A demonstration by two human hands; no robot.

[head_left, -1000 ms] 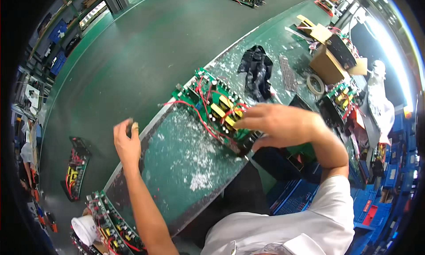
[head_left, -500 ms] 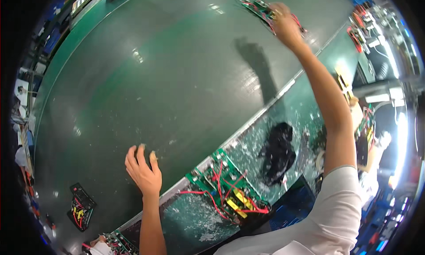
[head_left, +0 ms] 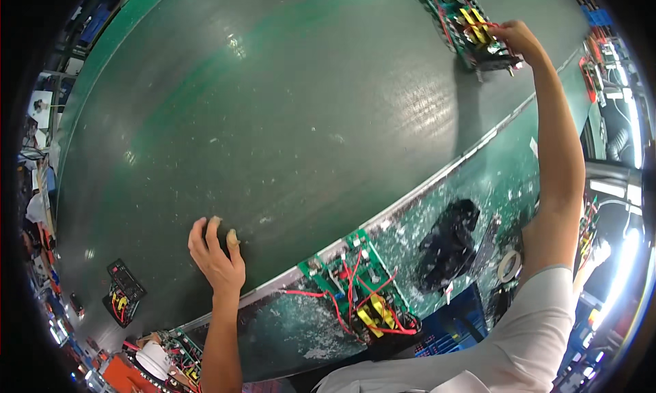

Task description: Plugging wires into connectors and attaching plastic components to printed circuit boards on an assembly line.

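Observation:
At the far right of the grey-green belt, my right hand (head_left: 517, 40) is closed with its fingers pinched on the red wires of a green circuit board (head_left: 459, 25). That board carries yellow-wrapped transformers and appears tilted; whether it is off the belt I cannot tell. My left hand (head_left: 219, 258) hovers over the belt's near edge, fingers spread, holding nothing. Just right of my left forearm, a second circuit board (head_left: 355, 284) with red wires and yellow transformers lies on the worn green ledge in front of me.
A black crumpled cloth or bag (head_left: 447, 246) and a tape roll (head_left: 509, 266) lie on the ledge. A blue bin (head_left: 451, 318) sits below them. A black-cased assembly (head_left: 124, 292) rests on the belt at left. Further boards (head_left: 179, 355) crowd the lower left, beside a metal-edged rail (head_left: 437, 181).
My right hand has closed on the far board's wires, and that board has shifted right and turned more toward me. My left hand stays spread in nearly the same place. The view has swung slightly.

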